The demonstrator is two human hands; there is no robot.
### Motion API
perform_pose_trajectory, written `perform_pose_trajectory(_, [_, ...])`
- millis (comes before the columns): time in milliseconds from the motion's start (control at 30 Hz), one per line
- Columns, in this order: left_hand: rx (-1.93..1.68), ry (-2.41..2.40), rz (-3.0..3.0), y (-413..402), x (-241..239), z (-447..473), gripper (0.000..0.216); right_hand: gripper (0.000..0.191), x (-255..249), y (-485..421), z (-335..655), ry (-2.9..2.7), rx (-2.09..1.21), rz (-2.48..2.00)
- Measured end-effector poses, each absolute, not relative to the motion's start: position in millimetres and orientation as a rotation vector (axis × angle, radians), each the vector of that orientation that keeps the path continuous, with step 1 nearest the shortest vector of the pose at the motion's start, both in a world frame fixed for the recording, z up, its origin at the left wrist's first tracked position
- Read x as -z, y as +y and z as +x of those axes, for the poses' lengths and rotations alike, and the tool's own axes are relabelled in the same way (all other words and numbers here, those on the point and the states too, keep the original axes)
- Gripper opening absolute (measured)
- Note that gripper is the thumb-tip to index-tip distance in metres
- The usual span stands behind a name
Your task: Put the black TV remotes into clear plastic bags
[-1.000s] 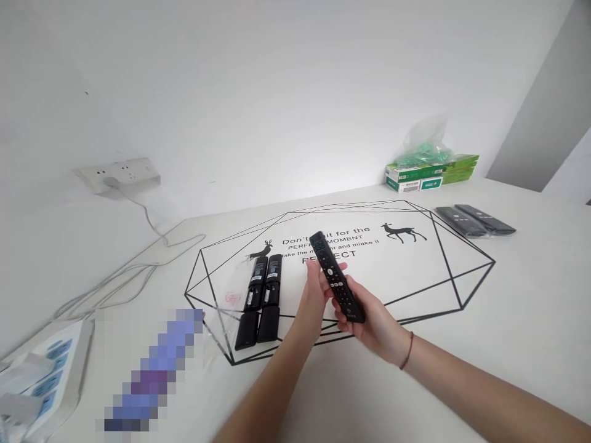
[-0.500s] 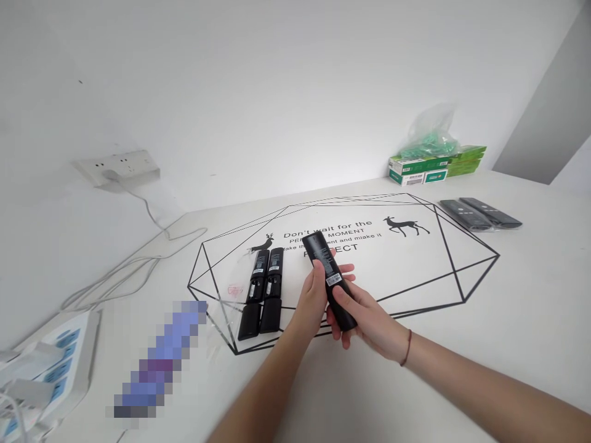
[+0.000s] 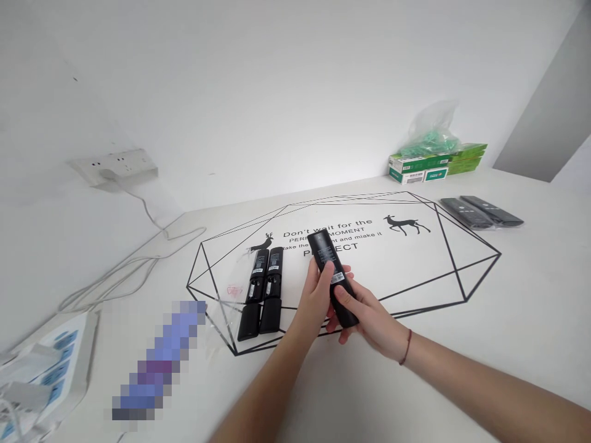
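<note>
A black remote control [image 3: 322, 245], its labelled back facing up, is held in both hands above the printed table [image 3: 397, 277]. My left hand [image 3: 314, 298] grips its left side, thumb lying on the back near the white barcode label. My right hand [image 3: 369, 307] wraps the lower end, thumb pressed on the lower back. To the left lie two more black remotes, a left one [image 3: 259, 264] and a right one [image 3: 275, 263], backs up with battery bays uncovered. Their covers, the left cover [image 3: 249, 322] and the right cover [image 3: 271, 315], sit at their near ends.
Two remotes in clear plastic [image 3: 489, 212] lie at the right. Green and white boxes [image 3: 418, 169] with a plastic bag [image 3: 431, 135] on top stand at the back. At left are a power strip [image 3: 85, 357], a cable [image 3: 148, 258], a wall socket [image 3: 124, 166] and a pixelated object [image 3: 161, 363].
My left thumb has moved from the remote's left edge onto its back, closer to the label. The held remote has shifted slightly to the right.
</note>
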State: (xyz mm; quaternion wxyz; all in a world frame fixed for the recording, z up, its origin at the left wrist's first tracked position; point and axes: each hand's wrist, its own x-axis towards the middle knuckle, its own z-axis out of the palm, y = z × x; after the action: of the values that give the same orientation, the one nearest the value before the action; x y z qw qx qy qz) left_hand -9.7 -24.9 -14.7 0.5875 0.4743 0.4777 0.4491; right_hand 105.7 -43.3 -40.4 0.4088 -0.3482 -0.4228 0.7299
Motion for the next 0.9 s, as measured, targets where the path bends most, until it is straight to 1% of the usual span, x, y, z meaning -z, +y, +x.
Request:
perform_pose_trajectory(100, [-1.023, 1.128, 1.123, -24.4, 14.3, -9.7, 0.040, 0.044, 41.6, -42.1, 106.6, -1.049, -1.835, -0.864])
perform_pose_trajectory(333, [-1.050, 1.159, 1.178, -23.7, 13.2, -11.5, 0.046, 0.042, 39.5, -39.8, 108.1, -1.065, -1.829, -0.847])
perform_pose_trajectory(633, [-1.112, 1.086, 1.180, -23.0, 15.5, -12.6, 0.041, 0.040, 37.7, -38.9, 107.1, -1.091, -1.838, -0.840])
perform_pose_trajectory(900, [-1.149, 1.123, 1.186, -22.3, 11.0, -12.8, 0.038, 0.039, 38.8, -38.5, 105.2, -1.089, -1.812, -0.966])
